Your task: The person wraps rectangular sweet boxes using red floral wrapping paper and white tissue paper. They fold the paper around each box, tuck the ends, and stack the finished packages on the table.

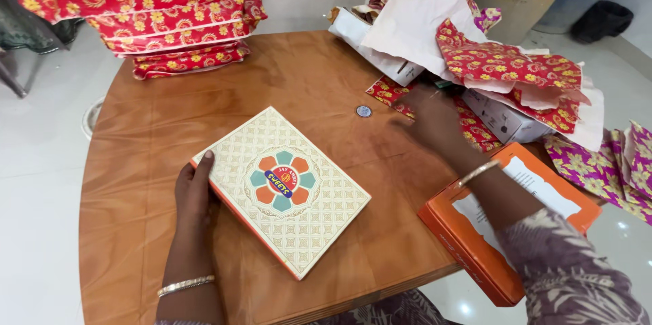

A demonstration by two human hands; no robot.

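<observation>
Just left fingers (204, 162) along box (285, 189) edge

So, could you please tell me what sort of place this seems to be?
Probably a gift-wrapping workspace: a stack of wrapped red floral boxes, loose red floral wrapping paper, and an unwrapped patterned cream box under the left hand on a wooden table.
</observation>
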